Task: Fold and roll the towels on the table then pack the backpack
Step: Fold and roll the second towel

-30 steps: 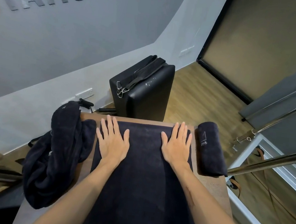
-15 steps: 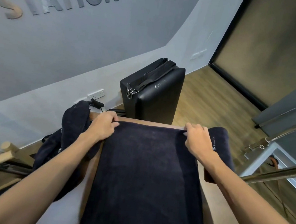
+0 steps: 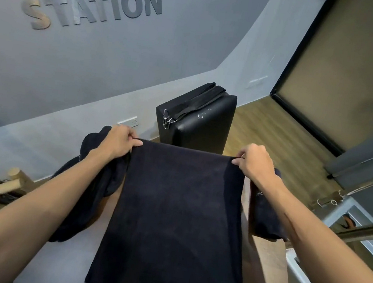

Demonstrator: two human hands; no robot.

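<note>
A dark navy towel (image 3: 178, 216) hung flat and smooth in front of me, its far edge lifted and stretched taut, its near end draped down toward me over the worktop (image 3: 264, 277). To its left lay a crumpled heap of dark towel (image 3: 92, 198). On the right sat a rolled dark towel (image 3: 265, 218), partly hidden by my forearm.

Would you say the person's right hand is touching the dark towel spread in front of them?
Touching. The head view shows the right hand pinching the far right corner of the dark towel, thumb and curled fingers closed on its edge.
</note>
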